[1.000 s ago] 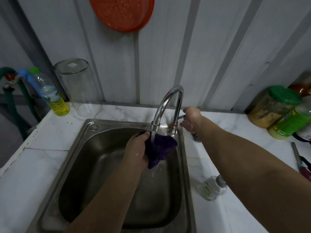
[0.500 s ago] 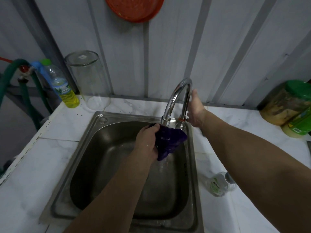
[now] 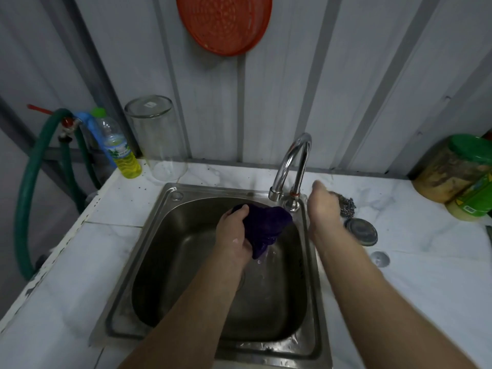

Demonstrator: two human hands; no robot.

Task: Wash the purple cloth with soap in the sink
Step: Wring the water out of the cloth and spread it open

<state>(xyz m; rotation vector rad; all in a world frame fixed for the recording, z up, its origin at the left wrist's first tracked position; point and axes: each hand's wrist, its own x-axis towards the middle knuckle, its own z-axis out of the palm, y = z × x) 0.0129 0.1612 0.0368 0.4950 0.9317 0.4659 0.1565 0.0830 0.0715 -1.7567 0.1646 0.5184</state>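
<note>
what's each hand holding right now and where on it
The left hand grips the purple cloth bunched up by its left side, over the sink. The right hand holds nothing, open beside the tap.

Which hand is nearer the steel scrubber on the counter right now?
Right. The right hand sits just beside the steel scrubber, nearly touching it. The left hand is over the sink, gripping the purple cloth.
</note>
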